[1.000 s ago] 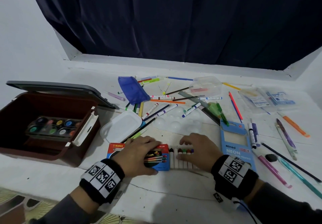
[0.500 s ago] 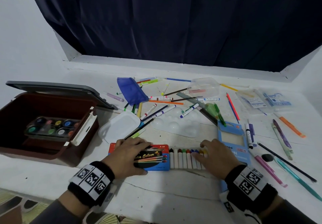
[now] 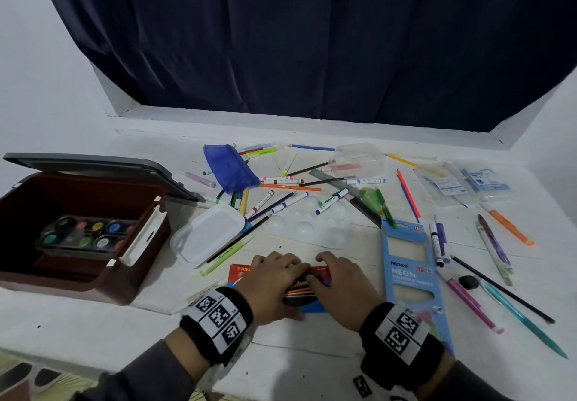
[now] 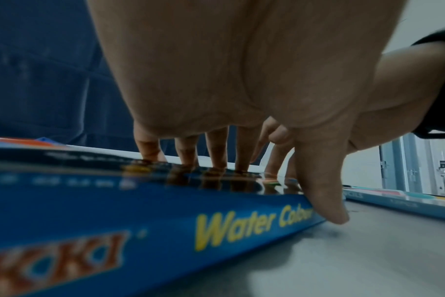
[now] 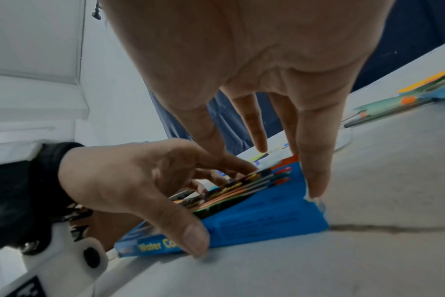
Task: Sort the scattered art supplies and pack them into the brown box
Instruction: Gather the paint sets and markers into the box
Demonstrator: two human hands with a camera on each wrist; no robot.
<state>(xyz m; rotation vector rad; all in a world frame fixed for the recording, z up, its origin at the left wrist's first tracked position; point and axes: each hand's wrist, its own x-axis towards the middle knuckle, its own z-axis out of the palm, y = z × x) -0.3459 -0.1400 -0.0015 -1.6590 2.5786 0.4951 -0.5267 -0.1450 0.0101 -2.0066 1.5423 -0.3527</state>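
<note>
White painted desk [image 3: 312, 366], scuffed and cracked, set against white walls under a dark navy curtain [image 3: 312, 41]. On the desk, a blue water colour pen box [image 3: 312, 305] as landmark, near the front edge. Left of it, well apart, the brown box [image 3: 78, 279] with lid up, a paint pot set [image 3: 81, 233] inside. Behind it, scattered markers and pencils, a blue mesh pouch [image 3: 229, 168], a white lidded tub [image 3: 206, 233] and a clear palette [image 3: 312, 224]. Just right of it, a flat Ninso neon pencil pack [image 3: 409, 271]; farther right, more pens and a black eraser [image 3: 468, 282].

Left hand [image 3: 274, 288] gripping the pen box, fingers curled onto its top, thumb against the near side. Right hand [image 3: 343, 291] at the box's right end, fingers nearly straight and pressing there, nothing enclosed.

Most of the pen box top hidden beneath both hands in the head view; contents not visible. Left wrist view blurred, lettering partly cut off at "Water Colour". Labels on the clear packets [image 3: 462, 182] at the far right too small to read. Lower left corner showing only a patterned sliver beyond the desk edge.
</note>
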